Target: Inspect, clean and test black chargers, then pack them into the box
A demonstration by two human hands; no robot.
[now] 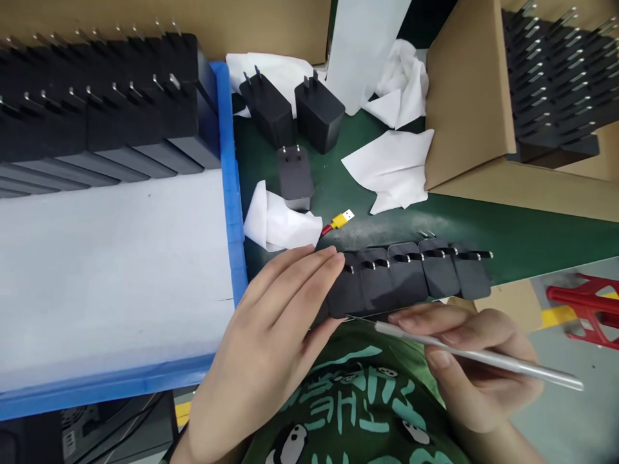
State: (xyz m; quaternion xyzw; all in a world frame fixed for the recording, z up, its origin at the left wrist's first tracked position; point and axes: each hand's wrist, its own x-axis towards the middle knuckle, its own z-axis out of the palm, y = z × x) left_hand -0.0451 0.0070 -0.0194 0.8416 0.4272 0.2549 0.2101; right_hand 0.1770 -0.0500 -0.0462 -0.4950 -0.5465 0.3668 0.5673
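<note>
Several black plug adapters [380,287] stand side by side in a row at the green table's front edge, prongs up. My left hand [275,328] is closed around the left end of that row, fingers on its far side and thumb on its near side. In my right hand [469,354] is a slim silver pen-like tool [512,364], held like a pencil. Its thin tip points left and reaches the near lower edge of an adapter close to my left thumb. Whether the tip touches it I cannot tell.
A blue-rimmed tray [229,193] with rows of black adapters is on the left. Three loose adapters [296,177], white cloths [394,164] and a yellow USB plug [342,219] lie mid-table. A cardboard box [469,96] holds more adapters at the right. A red stool [587,306] stands beyond.
</note>
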